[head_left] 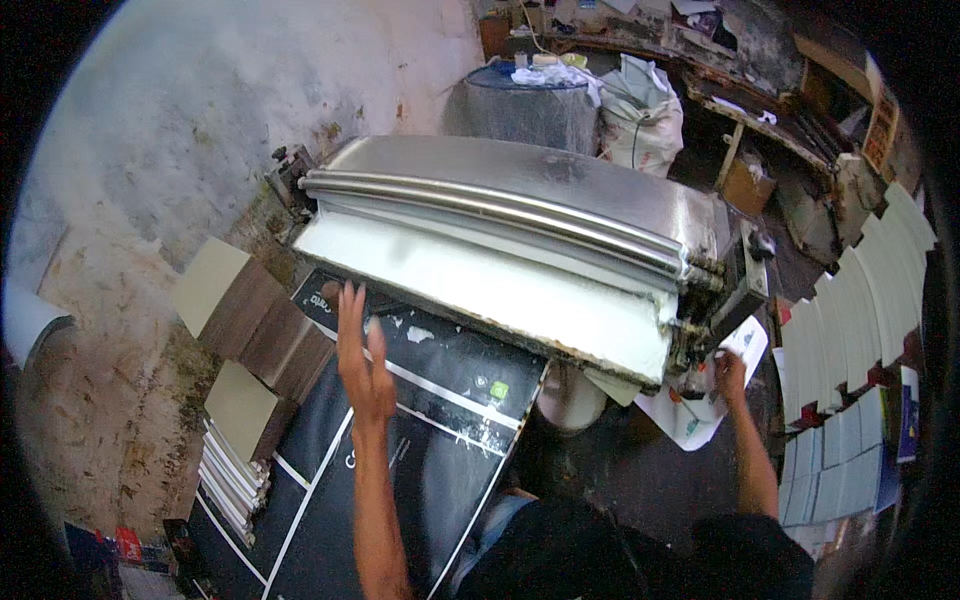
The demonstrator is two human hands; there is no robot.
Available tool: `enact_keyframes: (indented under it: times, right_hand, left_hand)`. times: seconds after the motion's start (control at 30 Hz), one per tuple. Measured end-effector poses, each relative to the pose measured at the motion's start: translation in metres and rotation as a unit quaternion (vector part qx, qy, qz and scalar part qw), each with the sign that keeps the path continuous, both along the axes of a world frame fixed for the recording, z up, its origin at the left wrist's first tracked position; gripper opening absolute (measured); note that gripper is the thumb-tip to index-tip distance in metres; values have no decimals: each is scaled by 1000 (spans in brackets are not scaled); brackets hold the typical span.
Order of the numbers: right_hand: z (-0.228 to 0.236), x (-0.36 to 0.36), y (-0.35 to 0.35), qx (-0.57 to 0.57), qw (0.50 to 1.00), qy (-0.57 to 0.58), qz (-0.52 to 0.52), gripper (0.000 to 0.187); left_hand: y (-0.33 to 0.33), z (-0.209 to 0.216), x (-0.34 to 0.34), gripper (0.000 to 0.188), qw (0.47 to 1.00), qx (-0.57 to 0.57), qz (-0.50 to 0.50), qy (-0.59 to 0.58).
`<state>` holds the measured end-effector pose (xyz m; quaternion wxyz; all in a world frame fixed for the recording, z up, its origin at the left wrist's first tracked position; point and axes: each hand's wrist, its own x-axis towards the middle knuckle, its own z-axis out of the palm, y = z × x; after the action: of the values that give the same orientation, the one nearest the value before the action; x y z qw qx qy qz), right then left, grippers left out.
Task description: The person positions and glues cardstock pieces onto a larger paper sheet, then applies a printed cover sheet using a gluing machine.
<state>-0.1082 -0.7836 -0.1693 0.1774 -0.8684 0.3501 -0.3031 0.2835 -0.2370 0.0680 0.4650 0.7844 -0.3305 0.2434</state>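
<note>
Black printed sheet (420, 420) lengthwise toward roller machine (520, 230), left hand (362, 360) flat above.

Two hands are in view, the left hand (362, 352) and the right hand (729, 371). One roller machine (520, 235) stands just beyond both. One black printed sheet (420, 420) lies under the left hand. Left of it sit two stacks of boards (240, 440). One white bucket (570, 398) stands between the hands.

— Where is the roller machine (520, 230) placed?
— Behind the printed board (400, 450), with a barrel (525, 105) and sack (640, 115) behind it.
— And the sides?
— Stacked boards (235, 450) are found left; overlapped sheets (860, 310) are laid right.
</note>
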Motion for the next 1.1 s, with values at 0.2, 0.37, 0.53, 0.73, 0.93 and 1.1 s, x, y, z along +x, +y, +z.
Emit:
enact_keyframes:
  times: [0.2, 0.37, 0.53, 0.73, 0.93, 1.1]
  right_hand:
    - [-79, 4, 67, 45, 996, 68, 32, 29]
    - [-92, 28, 101, -14, 1000, 9, 0, 33]
    - [-66, 18, 109, 58, 998, 3, -14, 38]
    - [-64, 20, 112, 51, 998, -44, 5, 34]
    - [-56, -3, 62, 112, 976, -186, -13, 32]
    - [72, -28, -55, -75, 955, -121, -260, 33]
  left_hand:
    - [-153, 100, 93, 65, 965, 221, -16, -139]
    - [-220, 66, 135, 66, 932, 342, 20, -121]
    - [-248, 58, 108, 67, 939, 325, -47, -100]
    - [-254, 57, 82, 63, 912, 376, -32, -159]
    - [-237, 53, 12, 60, 961, 228, -113, -111]
    - [-162, 52, -22, 39, 987, -1, -149, -59]
